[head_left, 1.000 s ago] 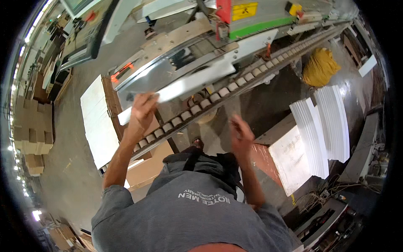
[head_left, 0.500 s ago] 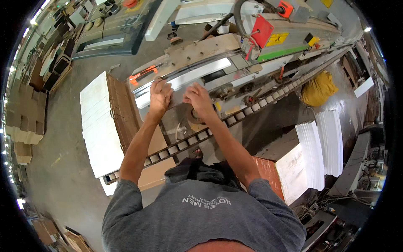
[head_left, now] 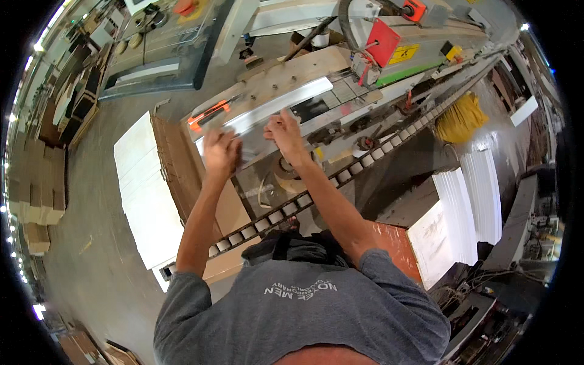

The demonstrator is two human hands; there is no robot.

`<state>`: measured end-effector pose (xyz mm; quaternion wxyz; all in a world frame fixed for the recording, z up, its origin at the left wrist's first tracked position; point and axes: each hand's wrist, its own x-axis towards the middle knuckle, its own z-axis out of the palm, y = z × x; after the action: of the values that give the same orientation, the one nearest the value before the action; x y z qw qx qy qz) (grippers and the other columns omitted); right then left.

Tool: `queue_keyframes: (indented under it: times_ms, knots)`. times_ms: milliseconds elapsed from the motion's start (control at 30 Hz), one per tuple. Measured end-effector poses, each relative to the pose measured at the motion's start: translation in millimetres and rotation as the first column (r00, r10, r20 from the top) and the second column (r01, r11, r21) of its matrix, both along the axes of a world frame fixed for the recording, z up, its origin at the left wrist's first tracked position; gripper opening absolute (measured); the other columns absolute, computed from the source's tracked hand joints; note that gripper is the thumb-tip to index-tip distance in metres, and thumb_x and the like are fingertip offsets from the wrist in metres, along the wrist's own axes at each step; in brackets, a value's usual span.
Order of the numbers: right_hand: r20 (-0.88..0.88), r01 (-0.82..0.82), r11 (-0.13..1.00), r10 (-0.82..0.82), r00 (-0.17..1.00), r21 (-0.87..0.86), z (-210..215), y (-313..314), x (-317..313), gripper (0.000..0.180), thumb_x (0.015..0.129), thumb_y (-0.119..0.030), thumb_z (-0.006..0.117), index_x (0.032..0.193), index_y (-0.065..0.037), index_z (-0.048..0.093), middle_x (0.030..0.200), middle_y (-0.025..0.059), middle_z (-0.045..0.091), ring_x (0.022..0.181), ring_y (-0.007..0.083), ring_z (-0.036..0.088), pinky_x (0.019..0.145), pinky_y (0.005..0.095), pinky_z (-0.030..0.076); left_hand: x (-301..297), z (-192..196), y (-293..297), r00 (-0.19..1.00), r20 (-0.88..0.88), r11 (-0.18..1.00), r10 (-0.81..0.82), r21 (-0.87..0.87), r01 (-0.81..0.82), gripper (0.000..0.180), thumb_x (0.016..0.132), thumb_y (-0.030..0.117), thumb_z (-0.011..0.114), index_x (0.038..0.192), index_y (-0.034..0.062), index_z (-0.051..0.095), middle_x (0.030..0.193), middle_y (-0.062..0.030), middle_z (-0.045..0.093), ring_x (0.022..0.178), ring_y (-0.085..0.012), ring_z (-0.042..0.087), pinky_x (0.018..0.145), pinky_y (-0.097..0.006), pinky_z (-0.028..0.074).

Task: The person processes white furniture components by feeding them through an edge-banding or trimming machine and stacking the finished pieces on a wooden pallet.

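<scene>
A long narrow white strip of board (head_left: 286, 104) lies at a slant on the machine bed (head_left: 277, 91) in front of me. My left hand (head_left: 221, 152) is at the strip's near left part, fingers curled and smeared by motion; whether they grip anything is unclear. Farther right, my right hand (head_left: 285, 137) is closed, thumb and fingers drawn together by the strip's near edge. What it pinches, if anything, is too small to make out. Behind my left hand, an orange tool (head_left: 210, 114) rests on the bed.
A roller track (head_left: 275, 216) crosses in front of my body. Stacked white boards (head_left: 143, 188) stand at the left, and white panels (head_left: 456, 213) at the right. Beyond the bed are a red plate (head_left: 383, 44) and a hose (head_left: 345, 30). A yellow sack (head_left: 462, 118) sits far right.
My left hand has moved slightly down and left and now blurs. My right hand stays nearly in place, still closed. The white strip looks a little more tilted.
</scene>
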<state>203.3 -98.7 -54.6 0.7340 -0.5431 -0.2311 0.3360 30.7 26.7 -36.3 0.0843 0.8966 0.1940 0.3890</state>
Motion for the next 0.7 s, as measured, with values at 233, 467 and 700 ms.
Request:
queue_keyframes:
  times_ms: [233, 467, 700]
  knots:
    - [0.059, 0.045, 0.992, -0.038, 0.998, -0.116, 1, 14, -1, 0.021, 0.098, -0.01, 0.054, 0.103, 0.007, 0.044, 0.098, 0.0152, 0.061, 0.079, 0.0184, 0.067, 0.064, 0.0315, 0.06, -71, 0, 27, 0.997, 0.041, 0.994, 0.07, -0.086, -0.066, 0.022, 0.076, 0.004, 0.082, 0.096, 0.0062, 0.074, 0.085, -0.0104, 0.062, 0.078, -0.0295, 0.063, 0.067, -0.037, 0.053]
    - [0.393, 0.125, 0.964, -0.022, 0.919, -0.237, -19, 16, 26, 0.024, 0.095, -0.015, 0.057, 0.093, 0.008, 0.049, 0.084, 0.0185, 0.065, 0.071, 0.0235, 0.069, 0.058, 0.0333, 0.056, -51, 4, 29, 0.999, -0.049, 0.994, 0.019, -0.108, -0.024, 0.016, 0.083, 0.006, 0.077, 0.098, 0.0038, 0.074, 0.085, -0.0103, 0.063, 0.074, -0.0266, 0.065, 0.064, -0.034, 0.053]
    - [0.51, 0.21, 0.957, -0.083, 0.856, -0.197, -21, -11, 98, 0.022, 0.101, -0.015, 0.052, 0.097, 0.007, 0.046, 0.081, 0.0079, 0.061, 0.066, 0.0138, 0.061, 0.062, 0.0281, 0.054, 28, 5, -2, 0.999, -0.032, 0.996, -0.006, -0.092, 0.003, 0.016, 0.081, 0.003, 0.077, 0.096, 0.003, 0.073, 0.085, -0.0135, 0.063, 0.072, -0.0305, 0.064, 0.063, -0.038, 0.052]
